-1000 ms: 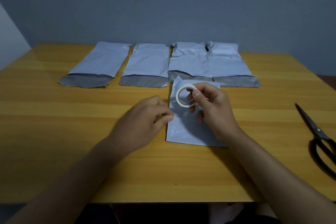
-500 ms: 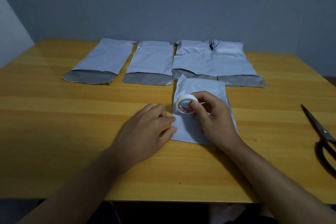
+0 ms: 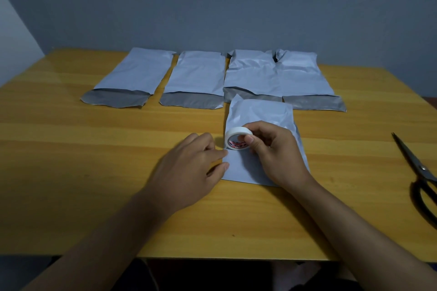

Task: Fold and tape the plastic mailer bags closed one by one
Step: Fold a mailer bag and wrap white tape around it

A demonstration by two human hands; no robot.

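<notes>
A folded white mailer bag [image 3: 260, 113] lies flat on the table in front of me. My right hand [image 3: 276, 158] grips a white tape roll [image 3: 237, 140] and holds it on edge against the bag's left part, thumb on the roll's front. My left hand [image 3: 189, 172] lies just left of the bag, its fingertips touching the bag's left edge right below the roll. Whether a tape end runs under those fingertips I cannot tell. Behind, several white mailer bags [image 3: 198, 73] lie in a row with grey open flaps toward me.
Black scissors [image 3: 421, 172] lie at the right edge of the wooden table [image 3: 94, 149]. The row of bags reaches from the left bag [image 3: 134, 73] to the right bag [image 3: 305, 75]. A grey wall stands behind.
My right hand has brought the tape roll down from above the bag onto its left part. My left hand's fingers uncurled and slid to the bag's left edge.
</notes>
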